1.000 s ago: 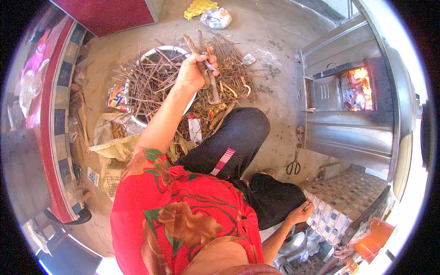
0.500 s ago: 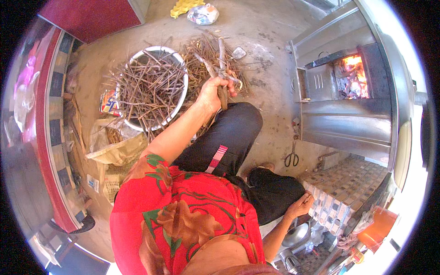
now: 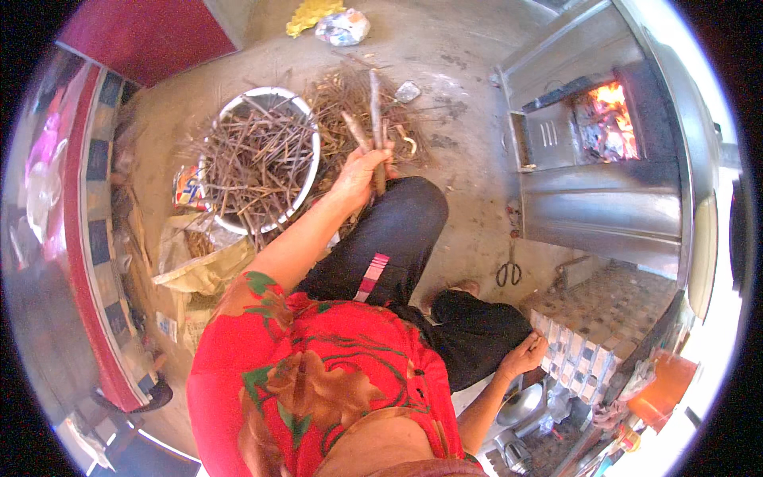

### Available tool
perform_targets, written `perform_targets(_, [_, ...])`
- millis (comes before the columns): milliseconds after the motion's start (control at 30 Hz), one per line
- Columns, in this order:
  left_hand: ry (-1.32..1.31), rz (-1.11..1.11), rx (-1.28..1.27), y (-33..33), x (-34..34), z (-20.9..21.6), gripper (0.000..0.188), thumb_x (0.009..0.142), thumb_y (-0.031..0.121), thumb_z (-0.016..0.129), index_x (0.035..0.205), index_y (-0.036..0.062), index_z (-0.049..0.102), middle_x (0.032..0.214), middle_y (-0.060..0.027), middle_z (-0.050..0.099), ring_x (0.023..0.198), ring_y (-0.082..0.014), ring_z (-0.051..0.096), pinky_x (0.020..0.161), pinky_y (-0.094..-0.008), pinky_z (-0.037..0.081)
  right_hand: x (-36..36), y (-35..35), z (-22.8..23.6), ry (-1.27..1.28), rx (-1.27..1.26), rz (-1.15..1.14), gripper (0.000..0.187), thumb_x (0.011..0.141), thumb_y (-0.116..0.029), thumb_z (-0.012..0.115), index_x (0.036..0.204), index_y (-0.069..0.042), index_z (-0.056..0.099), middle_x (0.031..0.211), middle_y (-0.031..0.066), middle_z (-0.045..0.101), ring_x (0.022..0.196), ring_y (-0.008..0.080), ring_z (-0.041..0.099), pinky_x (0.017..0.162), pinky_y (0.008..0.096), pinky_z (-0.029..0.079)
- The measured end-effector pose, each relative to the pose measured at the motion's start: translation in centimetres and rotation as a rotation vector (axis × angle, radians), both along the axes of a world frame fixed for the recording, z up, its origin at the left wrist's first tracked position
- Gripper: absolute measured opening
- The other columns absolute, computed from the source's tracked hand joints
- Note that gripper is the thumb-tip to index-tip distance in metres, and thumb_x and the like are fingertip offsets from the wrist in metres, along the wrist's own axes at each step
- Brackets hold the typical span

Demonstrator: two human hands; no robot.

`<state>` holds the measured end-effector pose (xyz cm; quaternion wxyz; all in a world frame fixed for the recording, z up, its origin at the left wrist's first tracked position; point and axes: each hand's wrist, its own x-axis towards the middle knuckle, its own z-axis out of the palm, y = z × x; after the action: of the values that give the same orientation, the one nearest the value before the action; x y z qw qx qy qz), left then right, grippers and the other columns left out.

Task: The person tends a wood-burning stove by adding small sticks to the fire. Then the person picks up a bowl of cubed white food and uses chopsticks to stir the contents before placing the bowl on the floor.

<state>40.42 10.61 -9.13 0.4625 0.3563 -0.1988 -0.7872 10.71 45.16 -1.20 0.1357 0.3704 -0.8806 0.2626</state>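
Note:
My left hand (image 3: 364, 171) is closed around a few sticks of firewood (image 3: 375, 103) above my left knee. Their longer ends point away from me, over a heap of loose twigs (image 3: 342, 91) on the floor. A short curved piece of wood (image 3: 408, 140) shows just beyond that hand. Left of it stands a white-rimmed basin (image 3: 315, 155) piled with thin twigs. My right hand (image 3: 523, 355) is by my right knee, next to a mosaic-tiled ledge (image 3: 574, 366). Its fingers are curled together, and whatever they may hold is hidden.
At the right, a metal stove (image 3: 600, 203) has its firebox uncovered, with flames (image 3: 610, 119) inside. Black-looped tongs or scissors (image 3: 509, 274) lie below it. A pale sack (image 3: 195, 274) sits near the basin; a plastic bag (image 3: 343, 29) and yellow carton (image 3: 312, 16) lie far off.
My left hand has turned the sticks, which now stand more side by side and point away. The curved piece, earlier against the fingers, now shows apart from them. My right hand has barely moved.

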Motion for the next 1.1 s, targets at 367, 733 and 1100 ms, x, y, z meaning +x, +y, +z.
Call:
perform_targets(367, [-0.497, -0.668, -0.442, -3.9, -3.9, 5.8, 0.03, 0.084, 0.023, 0.059, 0.1, 0.0009, 0.046, 0.057, 0.002, 0.043, 0.043, -0.0072, 0.042, 0.037, -0.023, 0.035, -0.1, -0.8, 1.3, -0.033, -0.024, -0.017, 0.012, 0.085, -0.009, 0.05, 0.086, -0.001, 0.057, 0.078, 0.0124, 0.053, 0.075, 0.0265, 0.052, 0.07, 0.0328, 0.041])
perform_targets(733, [-0.133, -0.988, -0.274, -6.8, -21.4, 7.0, 0.021, 0.087, 0.026, 0.052, 0.1, 0.013, 0.042, 0.073, 0.0006, 0.047, 0.058, -0.0101, 0.044, 0.048, -0.0257, 0.04, -0.6, -0.5, 1.1, -0.101, -0.044, 0.003, 0.011, 0.085, -0.008, 0.05, 0.082, 0.001, 0.057, 0.075, 0.0115, 0.055, 0.069, 0.0228, 0.052, 0.064, 0.0309, 0.041])
perform_targets(1100, [-0.001, -0.864, -0.384, -18.6, -56.1, 10.9, 0.021, 0.085, 0.023, 0.053, 0.094, 0.0037, 0.055, 0.082, -0.0068, 0.053, 0.067, -0.0169, 0.049, 0.058, -0.0336, 0.043, -2.0, -1.2, 1.6, -0.148, -0.011, -0.049, 0.017, 0.086, -0.015, 0.048, 0.083, -0.003, 0.059, 0.072, 0.0118, 0.056, 0.064, 0.0258, 0.053, 0.058, 0.0336, 0.041])
